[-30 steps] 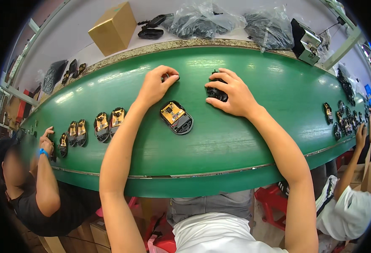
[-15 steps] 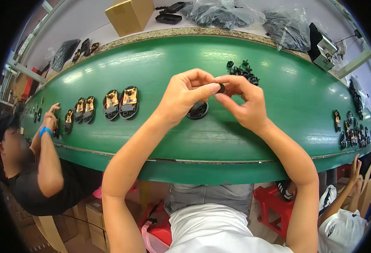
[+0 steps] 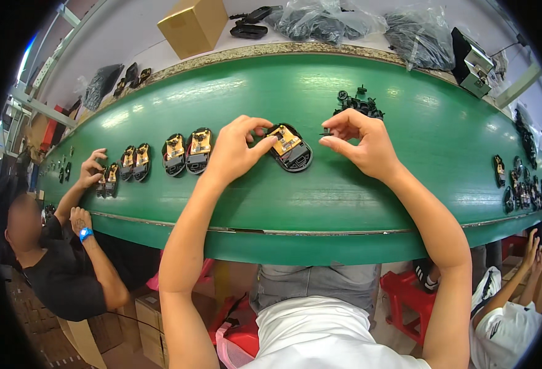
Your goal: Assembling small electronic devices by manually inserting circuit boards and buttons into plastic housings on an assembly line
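Note:
In front of me on the green work surface lies an open computer mouse base, black and oval, with a yellowish circuit board showing. My left hand grips its upper left edge between thumb and fingers. Just right of the base, my right hand pinches a small black scroll wheel, partly hidden by the fingertips. A heap of similar black wheels lies beyond my right hand.
Several more open mouse bases stand in a row to the left, near a co-worker's hand. A cluster of assemblies sits far right. Along the back ledge are a cardboard box, plastic bags and a metal device.
My hands were together over the small black wheel and have moved apart. The left now grips the mouse base; the right keeps the wheel. The co-worker's hands have shifted.

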The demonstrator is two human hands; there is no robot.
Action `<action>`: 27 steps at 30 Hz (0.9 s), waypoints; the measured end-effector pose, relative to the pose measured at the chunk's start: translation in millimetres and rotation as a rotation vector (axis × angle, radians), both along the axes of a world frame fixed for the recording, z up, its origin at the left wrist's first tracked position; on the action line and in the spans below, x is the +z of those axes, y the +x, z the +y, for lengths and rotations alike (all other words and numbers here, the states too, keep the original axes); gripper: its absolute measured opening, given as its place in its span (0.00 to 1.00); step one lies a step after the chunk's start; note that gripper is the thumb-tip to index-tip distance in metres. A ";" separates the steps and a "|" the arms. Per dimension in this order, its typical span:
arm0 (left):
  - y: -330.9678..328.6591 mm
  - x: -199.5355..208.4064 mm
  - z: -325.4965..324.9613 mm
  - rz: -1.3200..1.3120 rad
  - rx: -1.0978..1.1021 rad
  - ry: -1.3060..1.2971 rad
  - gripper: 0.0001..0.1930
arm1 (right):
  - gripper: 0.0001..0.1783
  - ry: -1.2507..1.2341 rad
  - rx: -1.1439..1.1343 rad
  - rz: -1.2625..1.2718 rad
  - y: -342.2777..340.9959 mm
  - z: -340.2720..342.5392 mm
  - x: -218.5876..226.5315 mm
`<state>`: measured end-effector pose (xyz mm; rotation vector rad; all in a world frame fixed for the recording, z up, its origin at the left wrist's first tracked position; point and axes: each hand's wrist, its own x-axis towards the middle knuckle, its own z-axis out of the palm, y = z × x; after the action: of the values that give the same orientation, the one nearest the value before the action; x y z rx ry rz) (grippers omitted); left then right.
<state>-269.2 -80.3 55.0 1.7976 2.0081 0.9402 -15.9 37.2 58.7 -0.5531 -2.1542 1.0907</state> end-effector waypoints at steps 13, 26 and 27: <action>49.6 -14.1 -9.1 0.024 -0.161 0.293 0.11 | 0.13 0.207 0.100 -0.019 -8.4 -16.9 0.8; 64.9 -22.7 3.1 -0.120 -0.117 0.358 0.25 | 0.14 0.411 0.035 -0.100 -10.8 -11.7 -9.4; 65.1 -23.5 4.7 -0.122 -0.125 0.349 0.25 | 0.13 0.398 0.020 -0.119 -10.4 -11.7 -8.6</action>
<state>-204.2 -75.7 31.6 1.9562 1.7171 1.3924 -26.3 25.5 50.1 -0.4190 -2.4003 0.6236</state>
